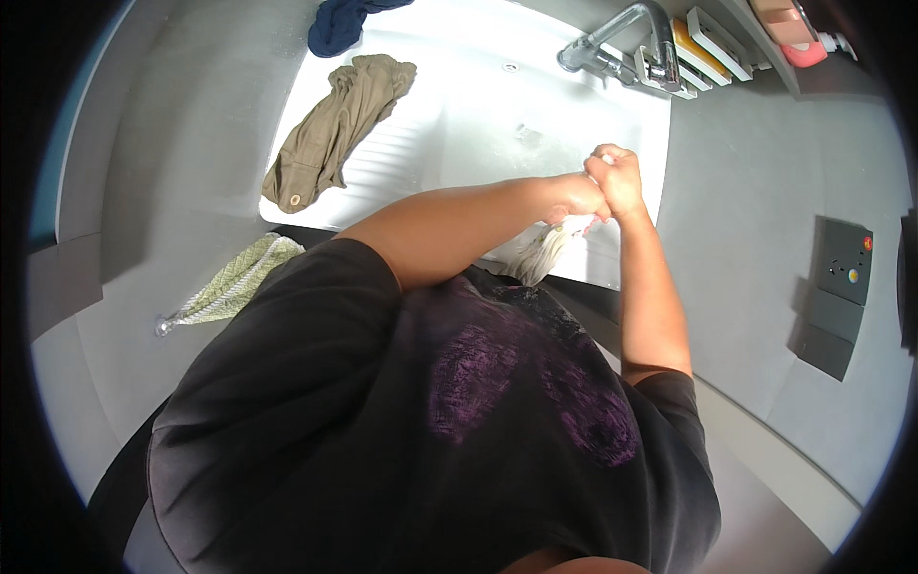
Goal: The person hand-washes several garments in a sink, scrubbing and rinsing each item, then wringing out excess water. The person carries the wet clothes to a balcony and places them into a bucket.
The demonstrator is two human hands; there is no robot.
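Over the right part of a white laundry sink (430, 208), both my hands grip one light-coloured, patterned cloth (541, 251). My left hand (577, 197) is closed around it, with the loose part of the cloth hanging toward my body. Close against it, my right hand (617, 176) is closed on the cloth's other end, of which only a small bit shows. The middle of the cloth is hidden by my fingers. An olive-brown garment with a button (326, 133) lies on the sink's ribbed washboard at the left. A dark blue cloth (337, 27) lies at the far left edge.
A chrome faucet (620, 43) arches over the sink's far right. Beside it stand white and yellow holders (699, 54). A pump bottle (807, 54) is on the upper right shelf. A green cloth (244, 276) hangs at the left, and grey socket panels (839, 287) are on the right wall.
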